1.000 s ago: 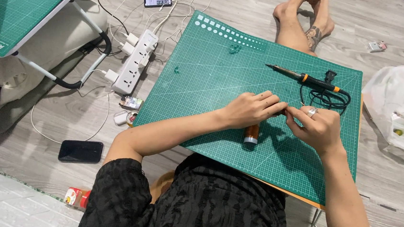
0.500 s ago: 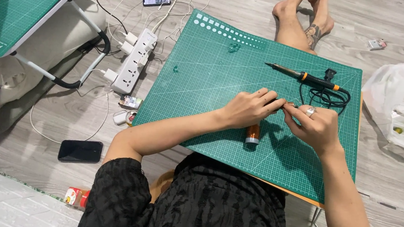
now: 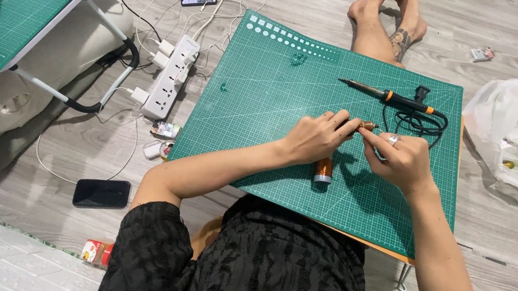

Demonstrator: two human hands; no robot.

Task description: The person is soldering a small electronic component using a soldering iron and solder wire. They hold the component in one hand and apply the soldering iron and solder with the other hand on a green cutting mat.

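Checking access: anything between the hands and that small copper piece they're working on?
Nothing visible. The left hand and right hand already pinch the small copper piece between their fingertips, above the green mat. The copper wire spool stands below, off to the side.

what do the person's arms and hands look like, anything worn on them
Both arms are bare from above the elbow down. A short black sleeve with a textured pattern covers the left upper arm. The right hand wears a silver ring; the left hand shows no ring, glove or watch.
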